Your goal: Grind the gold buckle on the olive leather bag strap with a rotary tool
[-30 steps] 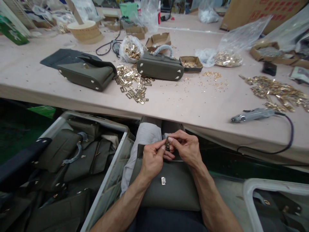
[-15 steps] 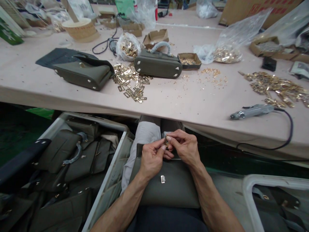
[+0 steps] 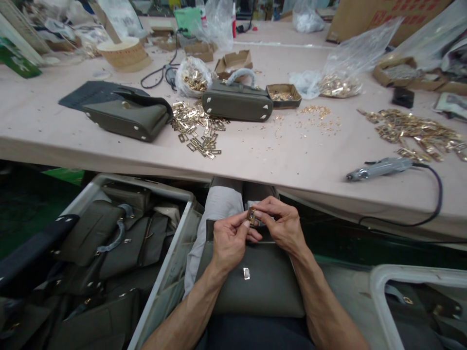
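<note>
Pinched between fingertips of both hands: a small gold clasp (image 3: 251,215). Left hand (image 3: 230,240) closed round it from the left, thumb and forefinger tight on the metal; right hand (image 3: 282,224) closed on it from the right, fingers curled over the top. Both grips shut down to the thickness of the piece, held just above the upper edge of an olive handbag (image 3: 255,282) lying flat on the lap. Just below the grip, on the bag's face, a small silver plate (image 3: 246,273). Beyond the grip, a grey cloth (image 3: 222,201) over the knee.

Only 1 view, the head camera. Left of the grip and lower, a grey crate (image 3: 160,277) crammed with more olive bags. Lower right, a white bin rim (image 3: 383,287) with dark straps inside. Above the grip, the edge of the pink worktop (image 3: 255,155). Up there and to the left, 1 olive bag (image 3: 126,114) on its side; straight above, another olive bag with a handle (image 3: 237,101); between these 2, a loose heap of gold fittings (image 3: 197,127). Up and to the right, a grey power tool (image 3: 381,168) with a black cord, near a second scatter of gold parts (image 3: 412,129). Farther back, clear plastic bags of fittings (image 3: 341,82) and a small cardboard tray (image 3: 283,95).
</note>
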`<act>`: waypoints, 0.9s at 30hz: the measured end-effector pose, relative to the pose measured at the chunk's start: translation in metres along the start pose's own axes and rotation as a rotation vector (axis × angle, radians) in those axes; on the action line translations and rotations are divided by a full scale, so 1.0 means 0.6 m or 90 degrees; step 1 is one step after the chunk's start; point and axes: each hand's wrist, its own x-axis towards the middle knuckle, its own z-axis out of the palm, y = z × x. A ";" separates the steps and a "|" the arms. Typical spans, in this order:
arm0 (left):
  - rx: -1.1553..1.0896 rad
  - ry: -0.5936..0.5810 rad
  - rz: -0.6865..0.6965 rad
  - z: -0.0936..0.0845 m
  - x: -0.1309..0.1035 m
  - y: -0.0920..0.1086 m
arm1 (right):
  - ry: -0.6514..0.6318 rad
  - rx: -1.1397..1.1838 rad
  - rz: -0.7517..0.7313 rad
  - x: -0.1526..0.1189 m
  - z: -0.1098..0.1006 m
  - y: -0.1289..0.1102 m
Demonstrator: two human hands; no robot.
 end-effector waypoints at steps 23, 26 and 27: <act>0.024 -0.042 -0.013 -0.001 0.004 0.012 | -0.164 0.072 0.007 0.015 -0.032 -0.002; 0.021 -0.088 -0.034 -0.007 0.003 0.017 | -0.270 0.048 -0.007 0.034 -0.056 -0.010; 0.017 -0.098 -0.042 -0.009 0.003 0.019 | -0.301 0.035 -0.012 0.040 -0.062 -0.011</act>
